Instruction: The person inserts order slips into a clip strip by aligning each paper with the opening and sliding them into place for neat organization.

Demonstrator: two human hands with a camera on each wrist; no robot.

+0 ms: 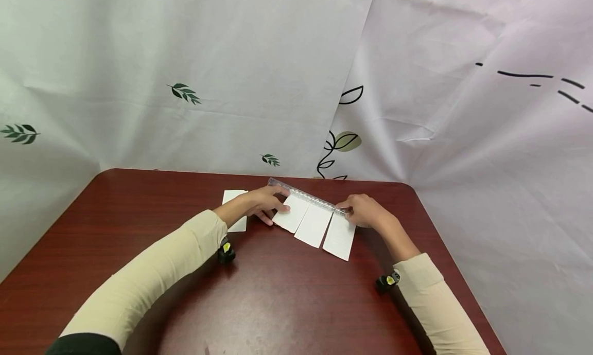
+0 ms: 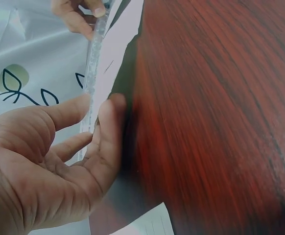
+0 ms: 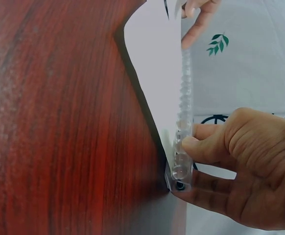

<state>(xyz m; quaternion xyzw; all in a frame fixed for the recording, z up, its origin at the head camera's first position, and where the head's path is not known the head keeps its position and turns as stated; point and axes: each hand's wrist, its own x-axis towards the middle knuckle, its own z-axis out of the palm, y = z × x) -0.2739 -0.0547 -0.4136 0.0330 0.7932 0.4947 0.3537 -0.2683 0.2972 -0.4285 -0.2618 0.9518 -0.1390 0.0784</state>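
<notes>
A clear plastic ruler (image 1: 307, 195) is held at both ends across the far edges of three white paper cards (image 1: 315, 225), which lie side by side in a slanted row on the dark red tabletop (image 1: 278, 293). The ruler's left end is touched by the left hand (image 1: 261, 203), whose fingers (image 2: 66, 113) are extended and relaxed, with the thumb resting on the leftmost card. The ruler's right end is pinched by the right hand (image 1: 366, 211), the thumb being pressed on its upper face, as seen in the right wrist view. A fourth white card (image 1: 235, 217) lies apart to the left, partly hidden by the left wrist. Judging by the layout, three cards seem already lined up against the ruler's edge, though small gaps and a slight stagger remain between them; the fourth card appears not yet brought into the row. A leaf-printed white cloth (image 1: 185, 92) hangs behind.
</notes>
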